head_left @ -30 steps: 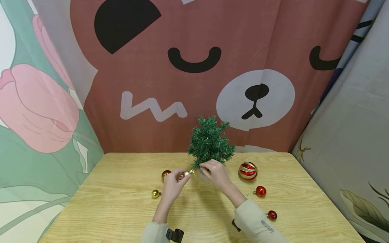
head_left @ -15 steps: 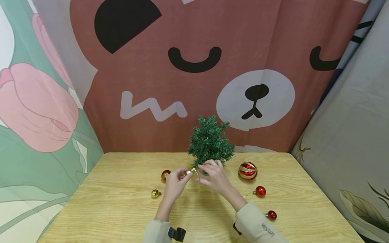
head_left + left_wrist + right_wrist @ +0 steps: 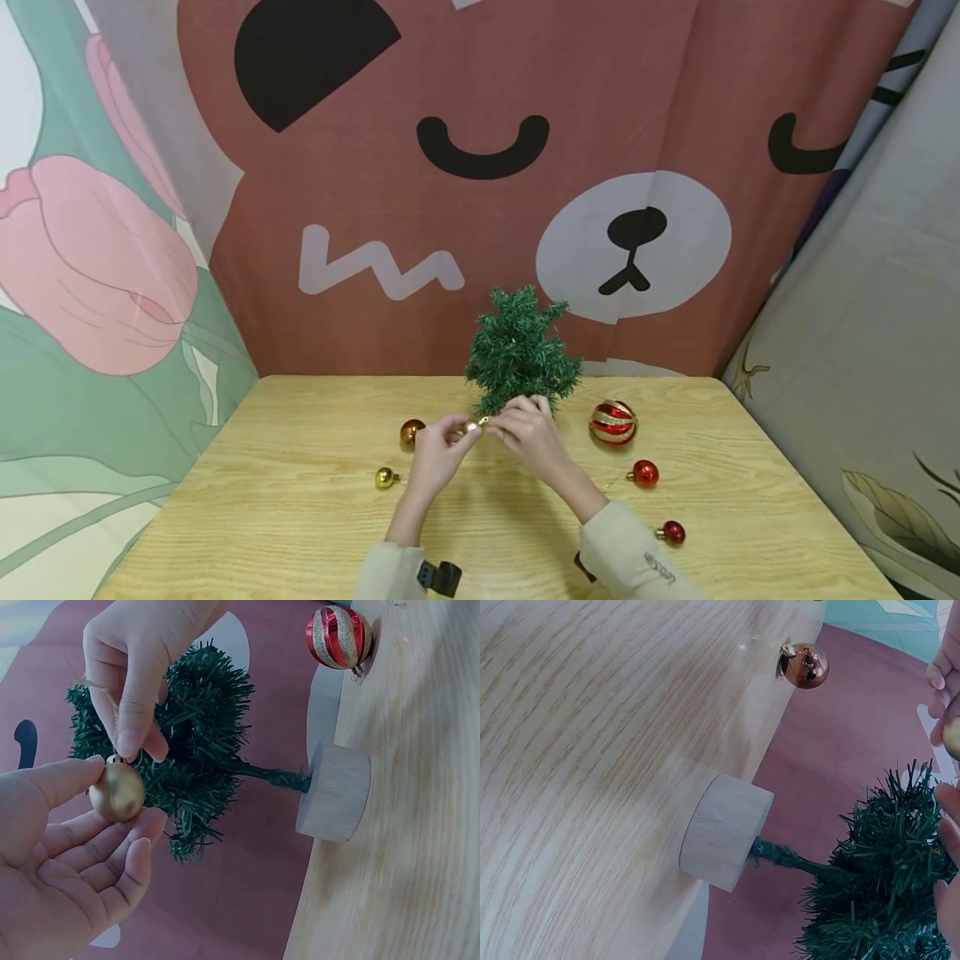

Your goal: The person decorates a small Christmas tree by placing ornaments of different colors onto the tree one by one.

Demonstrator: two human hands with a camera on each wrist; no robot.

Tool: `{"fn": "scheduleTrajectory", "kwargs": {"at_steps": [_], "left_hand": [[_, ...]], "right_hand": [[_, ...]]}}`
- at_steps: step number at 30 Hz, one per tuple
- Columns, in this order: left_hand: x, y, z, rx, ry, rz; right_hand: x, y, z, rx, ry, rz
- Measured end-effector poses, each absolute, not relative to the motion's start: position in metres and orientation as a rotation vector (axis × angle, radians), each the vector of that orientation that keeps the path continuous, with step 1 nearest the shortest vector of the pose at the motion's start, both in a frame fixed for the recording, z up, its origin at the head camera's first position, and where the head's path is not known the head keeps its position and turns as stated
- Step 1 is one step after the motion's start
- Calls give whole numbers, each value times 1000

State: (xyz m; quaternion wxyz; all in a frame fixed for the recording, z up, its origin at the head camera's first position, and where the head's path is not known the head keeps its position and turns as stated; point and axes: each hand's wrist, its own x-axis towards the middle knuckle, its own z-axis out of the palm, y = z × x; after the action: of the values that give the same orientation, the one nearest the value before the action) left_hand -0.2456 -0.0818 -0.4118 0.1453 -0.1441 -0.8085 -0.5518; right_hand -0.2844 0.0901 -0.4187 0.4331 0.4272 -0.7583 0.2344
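Pinching a small, round, satin-gold ball [image 3: 120, 793] between thumb and fingers of the left hand [image 3: 67, 877]; pinching its thin gold cord [image 3: 116, 716] near the cap with the right hand [image 3: 146, 660]. Held above the pale wooden table [image 3: 487, 542], nearer the far edge, roughly midway between the far corners, before the bushy green artificial tree [image 3: 521, 346]. Best to steady the ball lightly, spreading the cord without twisting it. Hard to trace: the loop's full path. Cut off in the right wrist view: ball and both hands.
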Motion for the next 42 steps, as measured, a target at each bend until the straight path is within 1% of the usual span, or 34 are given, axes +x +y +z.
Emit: {"fn": "scheduleTrajectory", "kwargs": {"at_steps": [13, 18, 25, 29, 31, 36, 38, 42], "left_hand": [[-246, -85, -420, -443, -2353, -1610], [-248, -84, -427, -481, -2333, -1840], [-249, -84, -439, -483, -2229, -2226], [-249, -84, -442, -460, -2183, -2362], [-249, -83, -444, -443, -2160, -2418], [-249, -82, -446, -407, -2128, -2475], [-250, -82, -446, -394, -2135, -2472], [-252, -83, -446, -373, -2185, -2418]], "right_hand": [[-284, 91, -413, 1046, -1869, 952], [-281, 90, -409, 1043, -1850, 1089], [-259, 86, -382, 1042, -1877, 1217], [-254, 84, -376, 1023, -1909, 1251], [-255, 84, -377, 1015, -1924, 1257], [-271, 84, -394, 987, -1967, 1242], [-277, 85, -401, 977, -1981, 1231], [-281, 84, -404, 957, -2012, 1197]]}}
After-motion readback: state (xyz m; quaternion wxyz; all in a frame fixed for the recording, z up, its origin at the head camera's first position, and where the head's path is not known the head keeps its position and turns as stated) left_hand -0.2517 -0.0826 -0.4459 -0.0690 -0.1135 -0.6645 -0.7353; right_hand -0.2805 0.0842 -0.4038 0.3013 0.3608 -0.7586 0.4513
